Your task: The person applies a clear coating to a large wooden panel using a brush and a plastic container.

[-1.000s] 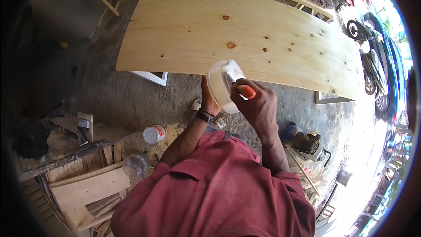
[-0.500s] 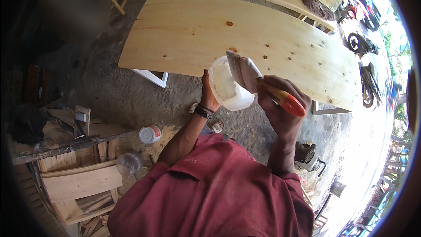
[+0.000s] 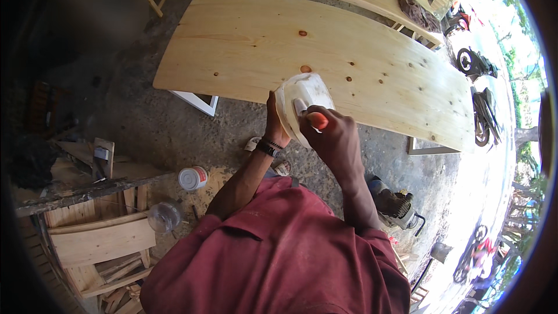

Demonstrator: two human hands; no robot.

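Observation:
My left hand (image 3: 275, 122) is closed around the left side of a whitish plastic tub (image 3: 289, 131), held up in front of me and tilted. A paintbrush (image 3: 317, 120) with a red-orange handle end is gripped in my right hand (image 3: 333, 139). Its head reaches into the tub's mouth, so most of the bristles are hidden. Just beyond the tub stretches a pale, knotty wooden tabletop (image 3: 244, 46) on white legs.
On the floor at left stand a white can (image 3: 192, 178) and a clear plastic container (image 3: 164, 217). A workbench (image 3: 93, 192) with wood offcuts is farther left. Right of me sits a machine (image 3: 395, 202). Motorcycles (image 3: 475, 63) are parked beyond the table's right end.
My right hand has moved left and brought the brush from above the tub's right side down into it. The left hand still holds the tub in nearly the same place.

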